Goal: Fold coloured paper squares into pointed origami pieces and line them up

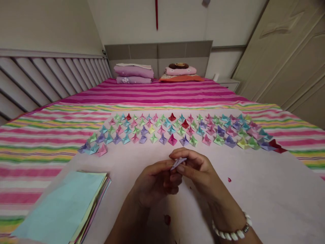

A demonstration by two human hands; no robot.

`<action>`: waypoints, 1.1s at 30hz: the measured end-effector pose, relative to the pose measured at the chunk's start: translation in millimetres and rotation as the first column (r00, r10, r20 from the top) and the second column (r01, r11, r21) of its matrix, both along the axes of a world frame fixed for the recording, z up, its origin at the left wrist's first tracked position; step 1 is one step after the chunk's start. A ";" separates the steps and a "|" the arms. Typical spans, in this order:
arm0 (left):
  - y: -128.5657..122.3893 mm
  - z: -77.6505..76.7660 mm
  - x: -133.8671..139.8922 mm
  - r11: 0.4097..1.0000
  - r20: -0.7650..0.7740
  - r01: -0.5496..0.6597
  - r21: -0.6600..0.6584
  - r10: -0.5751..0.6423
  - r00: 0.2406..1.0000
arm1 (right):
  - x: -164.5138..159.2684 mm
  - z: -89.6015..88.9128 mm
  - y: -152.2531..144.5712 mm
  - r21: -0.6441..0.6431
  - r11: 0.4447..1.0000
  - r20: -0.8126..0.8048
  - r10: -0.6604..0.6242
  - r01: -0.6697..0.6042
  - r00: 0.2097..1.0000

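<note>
Pink, white, yellow and green striped bedding [27, 152] extends to all sides. Clock positions are taken from the hands. Laid on it is a pale flat surface [269, 193]. Along the far part of that surface, from ten to two o'clock, stand several rows of folded paper pieces [172, 139], in green, blue, lilac, pink and red. At eight o'clock lies a stack of paper sheets [61, 203], light blue uppermost, other colours showing at its edge. Left hand [156, 181]: thumb and fingers pinching, remaining fingers curled. Right hand [200, 166]: thumb and fingers likewise pinching; white-beaded bracelet [232, 234] at the wrist. Held between both, above the pale surface: one small folded lilac piece [178, 163]. Small red fragments lie at four o'clock [229, 180] and six o'clock, material undetermined.
</note>
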State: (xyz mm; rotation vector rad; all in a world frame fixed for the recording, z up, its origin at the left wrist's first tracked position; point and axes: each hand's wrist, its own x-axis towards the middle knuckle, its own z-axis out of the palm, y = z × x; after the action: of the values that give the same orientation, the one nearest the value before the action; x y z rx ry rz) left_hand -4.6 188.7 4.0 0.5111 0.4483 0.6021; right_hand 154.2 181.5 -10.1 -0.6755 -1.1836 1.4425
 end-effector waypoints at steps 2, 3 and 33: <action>0.1 -2.1 2.2 1.000 -0.038 0.017 0.015 -0.017 0.999 | -2.0 1.5 -0.7 0.011 1.000 -0.027 0.019 -0.019 0.999; 0.5 -3.3 2.9 0.998 -0.082 -0.001 0.055 0.005 0.997 | -2.6 2.0 -0.9 0.014 1.000 -0.033 0.025 -0.025 0.999; -4.3 -8.4 9.7 0.671 -0.223 -0.407 0.619 0.648 0.729 | -10.3 -4.8 -3.3 -0.083 0.962 0.000 -0.261 0.260 0.965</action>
State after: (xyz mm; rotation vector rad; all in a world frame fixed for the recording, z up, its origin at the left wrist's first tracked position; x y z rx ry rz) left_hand 5.1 184.4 -4.4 1.0822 0.8847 1.2335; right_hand 143.9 178.2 -14.9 -0.8469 -0.9896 1.2756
